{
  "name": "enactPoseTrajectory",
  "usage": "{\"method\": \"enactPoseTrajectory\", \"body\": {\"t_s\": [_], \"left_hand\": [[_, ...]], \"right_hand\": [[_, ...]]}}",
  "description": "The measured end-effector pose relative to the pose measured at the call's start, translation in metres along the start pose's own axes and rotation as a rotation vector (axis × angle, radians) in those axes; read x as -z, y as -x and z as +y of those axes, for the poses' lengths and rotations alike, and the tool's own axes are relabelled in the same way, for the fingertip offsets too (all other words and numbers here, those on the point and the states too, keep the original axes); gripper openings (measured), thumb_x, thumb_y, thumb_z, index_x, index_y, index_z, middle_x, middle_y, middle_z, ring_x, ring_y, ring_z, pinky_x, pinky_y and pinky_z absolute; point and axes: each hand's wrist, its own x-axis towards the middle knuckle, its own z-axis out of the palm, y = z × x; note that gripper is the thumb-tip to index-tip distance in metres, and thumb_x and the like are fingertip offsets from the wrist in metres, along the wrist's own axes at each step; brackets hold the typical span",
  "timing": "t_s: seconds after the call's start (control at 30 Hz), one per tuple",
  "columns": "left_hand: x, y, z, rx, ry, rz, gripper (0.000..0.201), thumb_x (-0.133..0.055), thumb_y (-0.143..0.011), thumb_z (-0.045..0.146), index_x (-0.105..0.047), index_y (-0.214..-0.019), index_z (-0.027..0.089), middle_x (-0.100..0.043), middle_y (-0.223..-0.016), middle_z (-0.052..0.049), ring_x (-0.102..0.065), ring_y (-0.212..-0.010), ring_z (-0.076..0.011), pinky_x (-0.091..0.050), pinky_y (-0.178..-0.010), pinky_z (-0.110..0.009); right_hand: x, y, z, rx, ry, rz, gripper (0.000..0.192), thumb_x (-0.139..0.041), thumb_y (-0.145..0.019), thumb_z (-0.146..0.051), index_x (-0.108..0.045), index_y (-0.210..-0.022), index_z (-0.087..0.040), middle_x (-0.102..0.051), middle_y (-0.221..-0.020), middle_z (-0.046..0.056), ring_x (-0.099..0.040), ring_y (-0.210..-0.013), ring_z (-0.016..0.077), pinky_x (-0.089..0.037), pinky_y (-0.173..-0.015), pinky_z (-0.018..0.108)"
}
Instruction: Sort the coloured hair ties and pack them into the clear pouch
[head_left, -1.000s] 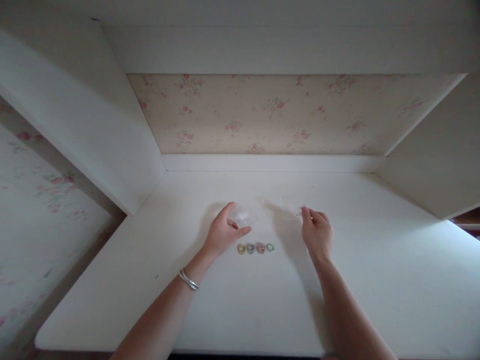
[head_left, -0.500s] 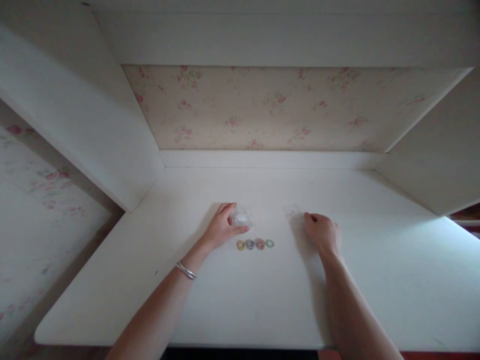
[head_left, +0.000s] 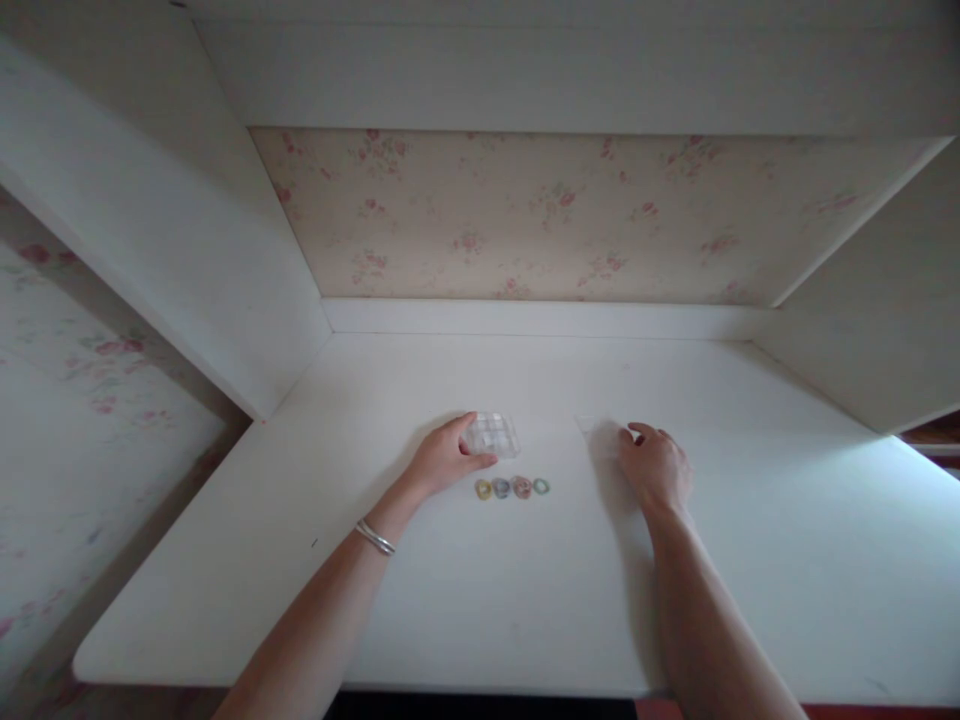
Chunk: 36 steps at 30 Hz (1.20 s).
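Note:
A small clear plastic box with compartments sits on the white desk. My left hand grips its left side with thumb and fingers. A clear flat lid lies to the right, just off the fingertips of my right hand, which rests on the desk with fingers loosely curled and holds nothing. In front of the box lies a row of several small coloured rings: yellow, blue, pink and green. A silver bracelet is on my left wrist.
The desk sits in a white alcove with side panels left and right and floral wallpaper at the back. A low white ledge runs along the rear. The desk's front edge is close to me.
The left hand has set the clear box down flat on the desk and still holds it. The right hand has let go of the lid and drawn slightly back and right.

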Motion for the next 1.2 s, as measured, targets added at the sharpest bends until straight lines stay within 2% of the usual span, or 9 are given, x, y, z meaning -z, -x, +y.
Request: {"method": "enactPoseTrajectory", "body": {"t_s": [0.1,0.17,0.27,0.4,0.57,0.63,0.9,1.1,1.2], "left_hand": [[0.001,0.0,0.001,-0.018,-0.013,0.014,0.079,-0.073,-0.062,0.051,-0.05,-0.13,0.018,-0.067,-0.078,-0.002,-0.062,-0.068,-0.0179,-0.048,-0.066,-0.027],[0.001,0.0,0.002,-0.023,-0.017,0.015,0.078,-0.074,-0.062,0.05,-0.051,-0.129,0.019,-0.067,-0.08,-0.002,-0.062,-0.07,-0.0186,-0.048,-0.068,-0.028],[0.002,0.001,0.002,-0.043,-0.022,0.014,0.077,-0.074,-0.061,0.049,-0.052,-0.128,0.019,-0.069,-0.083,-0.003,-0.064,-0.076,-0.0203,-0.049,-0.072,-0.029],[0.001,0.0,0.0,-0.069,-0.055,-0.003,0.077,-0.073,-0.063,0.05,-0.051,-0.13,0.018,-0.069,-0.09,-0.005,-0.064,-0.082,-0.0223,-0.049,-0.072,-0.029],[0.0,0.0,0.0,-0.101,-0.067,-0.024,0.074,-0.072,-0.064,0.048,-0.051,-0.13,0.022,-0.058,-0.125,-0.006,-0.063,-0.089,-0.0214,-0.049,-0.074,-0.028],[0.001,0.001,0.001,-0.104,-0.054,-0.035,0.072,-0.073,-0.064,0.047,-0.051,-0.129,0.023,-0.053,-0.131,-0.006,-0.062,-0.091,-0.021,-0.049,-0.076,-0.028],[-0.001,0.004,0.006,-0.117,-0.081,-0.013,0.071,-0.073,-0.062,0.047,-0.053,-0.126,0.024,-0.054,-0.128,-0.007,-0.06,-0.094,-0.0224,-0.049,-0.075,-0.029],[0.002,0.005,0.004,-0.096,0.018,-0.022,0.073,-0.071,-0.065,0.05,-0.05,-0.128,0.018,-0.056,-0.123,-0.011,-0.061,-0.081,-0.0192,-0.05,-0.07,-0.029],[0.011,0.01,-0.001,-0.09,0.128,0.018,0.053,-0.063,-0.075,0.046,-0.056,-0.118,0.016,-0.059,-0.113,-0.01,-0.059,-0.073,-0.0142,-0.049,-0.069,-0.027]], "right_hand": [[-0.001,0.002,-0.008,0.049,-0.158,0.118,0.044,-0.043,-0.081,-0.042,-0.068,-0.106,-0.016,-0.067,-0.085,0.011,-0.058,-0.071,0.0217,-0.04,-0.066,0.032],[-0.002,0.007,-0.017,0.131,-0.292,0.119,0.042,-0.043,-0.083,-0.044,-0.069,-0.1,-0.016,-0.067,-0.081,0.009,-0.058,-0.069,0.0193,-0.041,-0.068,0.031],[-0.004,0.022,-0.033,0.315,-0.425,0.034,0.037,-0.045,-0.085,-0.044,-0.07,-0.093,-0.019,-0.067,-0.078,0.006,-0.057,-0.065,0.0155,-0.042,-0.066,0.027],[-0.007,0.044,-0.051,0.55,-0.466,-0.109,0.031,-0.044,-0.088,-0.039,-0.069,-0.091,-0.02,-0.067,-0.079,0.004,-0.058,-0.066,0.0136,-0.042,-0.064,0.024],[-0.01,0.058,-0.06,0.667,-0.439,-0.219,0.027,-0.045,-0.089,-0.033,-0.069,-0.091,-0.021,-0.066,-0.077,0.002,-0.058,-0.066,0.0133,-0.042,-0.064,0.024],[-0.011,0.061,-0.062,0.697,-0.428,-0.225,0.026,-0.045,-0.089,-0.032,-0.069,-0.091,-0.021,-0.066,-0.076,0.002,-0.058,-0.067,0.0138,-0.042,-0.065,0.025],[-0.011,0.067,-0.064,0.779,-0.438,-0.211,0.027,-0.044,-0.091,-0.033,-0.068,-0.09,-0.021,-0.067,-0.074,0.002,-0.057,-0.065,0.0134,-0.041,-0.07,0.027],[-0.004,0.082,-0.077,0.906,-0.512,-0.238,0.025,-0.046,-0.091,-0.03,-0.068,-0.084,-0.02,-0.064,-0.064,0.001,-0.055,-0.061,0.0121,-0.038,-0.07,0.027],[-0.004,0.089,-0.081,0.94,-0.507,-0.24,0.024,-0.046,-0.091,-0.028,-0.067,-0.085,-0.02,-0.063,-0.063,0.001,-0.055,-0.061,0.0117,-0.036,-0.07,0.027]]}}
